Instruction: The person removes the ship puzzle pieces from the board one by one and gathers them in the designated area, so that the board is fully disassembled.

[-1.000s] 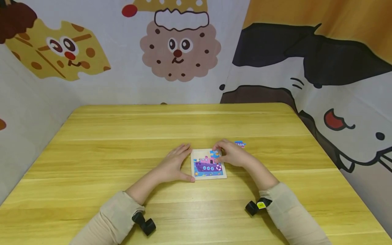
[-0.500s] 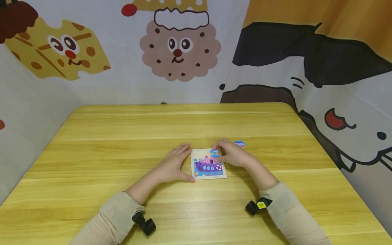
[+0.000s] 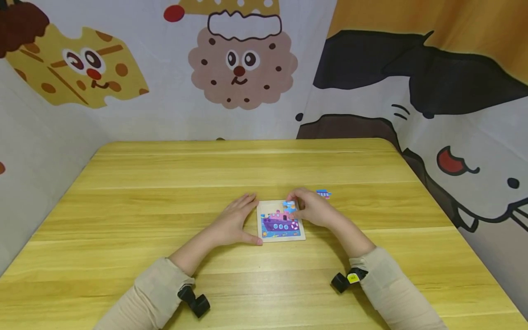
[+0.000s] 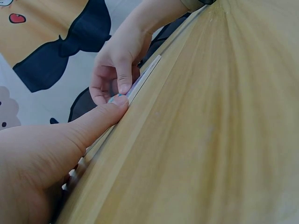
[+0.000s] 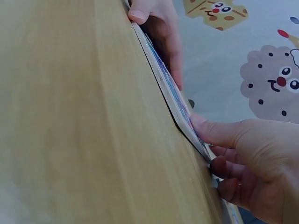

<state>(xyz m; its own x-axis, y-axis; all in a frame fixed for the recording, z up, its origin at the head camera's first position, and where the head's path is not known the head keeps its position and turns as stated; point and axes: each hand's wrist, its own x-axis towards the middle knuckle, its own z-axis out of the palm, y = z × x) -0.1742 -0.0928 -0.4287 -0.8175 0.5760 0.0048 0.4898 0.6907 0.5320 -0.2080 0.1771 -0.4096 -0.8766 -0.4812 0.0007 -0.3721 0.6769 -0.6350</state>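
A small square jigsaw puzzle board [image 3: 259, 229] with a pale wooden frame lies on the table, showing a purple and pink ship over blue water. Its upper left part is bare wood. My left hand [image 3: 233, 223] lies along the board's left side with fingers straight, the thumb at the near corner and fingertips by the far corner. At the upper right, my right hand [image 3: 312, 206] pinches a blue puzzle piece [image 3: 289, 206] with cloud shapes between thumb and index finger. The right wrist view shows that thumb [image 5: 212, 130] on the board's top, with other fingers curled beside the edge.
A loose blue and purple puzzle piece [image 3: 323, 193] lies on the table just beyond my right hand. The wooden table [image 3: 165, 165] ends at a cartoon-printed cloth [image 3: 243, 123] behind it. Black wrist cameras [image 3: 194, 302] are strapped over both sleeves.
The right fingertips and the blue piece have shifted very slightly at the board's upper right, and more of the piece shows. The left hand and board have stayed put.
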